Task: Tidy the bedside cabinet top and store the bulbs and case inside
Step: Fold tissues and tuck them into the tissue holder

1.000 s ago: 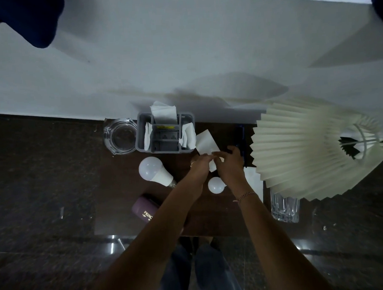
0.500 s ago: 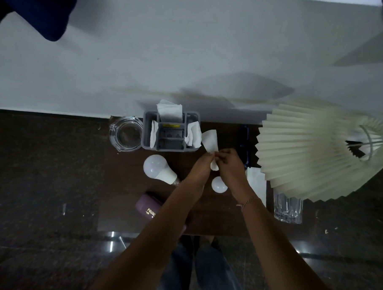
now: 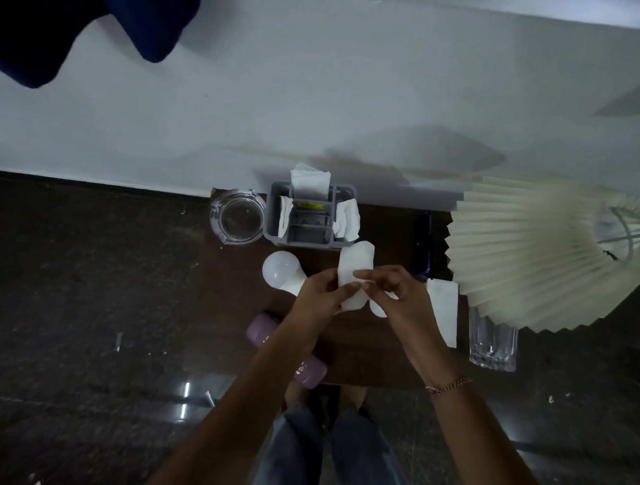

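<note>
Both hands meet over the middle of the dark wooden cabinet top [image 3: 356, 354]. My left hand [image 3: 319, 292] and my right hand [image 3: 394, 288] pinch a folded white tissue [image 3: 354, 264] between them, held upright. A large white bulb [image 3: 281, 271] lies just left of my left hand. A small round bulb [image 3: 377, 308] peeks out under my right hand, mostly hidden. A purple case [image 3: 269, 327] lies at the front left, partly under my left forearm.
At the back stand a glass ashtray [image 3: 238, 218] and a grey caddy [image 3: 312, 217] stuffed with tissues. A pleated lampshade [image 3: 539, 254] overhangs the right side, above a ribbed glass tumbler [image 3: 493, 343]. Another white tissue [image 3: 444, 310] and a dark blue object [image 3: 423, 245] lie at the right.
The flat square tissue has been folded narrower between my hands and raised upright. The small bulb is now mostly covered by my right hand.
</note>
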{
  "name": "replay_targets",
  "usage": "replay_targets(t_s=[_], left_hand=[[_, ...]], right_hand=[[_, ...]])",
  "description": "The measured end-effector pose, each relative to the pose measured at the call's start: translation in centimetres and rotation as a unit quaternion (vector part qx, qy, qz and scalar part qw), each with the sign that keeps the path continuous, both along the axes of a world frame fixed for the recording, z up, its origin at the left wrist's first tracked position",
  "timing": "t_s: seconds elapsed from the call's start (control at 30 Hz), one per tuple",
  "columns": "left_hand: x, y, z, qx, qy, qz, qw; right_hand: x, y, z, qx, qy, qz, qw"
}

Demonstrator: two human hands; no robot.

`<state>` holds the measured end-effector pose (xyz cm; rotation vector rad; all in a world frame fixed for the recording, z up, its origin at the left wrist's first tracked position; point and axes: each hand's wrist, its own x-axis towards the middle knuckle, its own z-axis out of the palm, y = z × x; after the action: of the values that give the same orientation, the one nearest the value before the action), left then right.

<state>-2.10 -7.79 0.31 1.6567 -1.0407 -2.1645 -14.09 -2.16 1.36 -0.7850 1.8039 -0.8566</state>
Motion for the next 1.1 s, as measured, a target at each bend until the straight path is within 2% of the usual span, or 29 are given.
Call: replay_targets(t_s=[0.13, 0.23, 0.33, 0.53, 0.67, 0.9, 1.1], left_hand=[[2.7, -0.9, 1.1, -0.139, -0.045, -0.037, 0.989], [4.5, -1.9, 1.9, -0.228, -0.088, -0.078, 0.967], [5.4, -3.4, 2.7, -0.288, -0.1, -0.106, 0.946], [5.0, -6.7, 2.8, -0.298, -0.104, -0.101, 0.944], [4.6, -7.9, 2.4, -0.234, -0.089, -0.056, 0.967], [5.7, -8.7, 2.2, -0.232, -0.136, -0.035, 0.962], [5.3, -9.0, 2.5, -0.237, -0.129, -0.026, 0.963]], right_hand=[[1.1, -0.6, 0.9, -0.021, -0.011, -0.016, 1.0], [1.5, -2.0, 1.4, -0.038, -0.058, -0.044, 0.997], [1.6, -4.4, 2.2, -0.058, -0.048, -0.008, 0.997], [1.3, -9.7, 3.6, -0.135, 0.102, 0.079, 0.983], [1.3, -12.0, 3.3, -0.162, 0.178, 0.078, 0.967], [1.9, -13.1, 1.2, -0.151, 0.201, 0.066, 0.966], [2.3, -13.3, 0.7, -0.168, 0.194, 0.063, 0.965]])
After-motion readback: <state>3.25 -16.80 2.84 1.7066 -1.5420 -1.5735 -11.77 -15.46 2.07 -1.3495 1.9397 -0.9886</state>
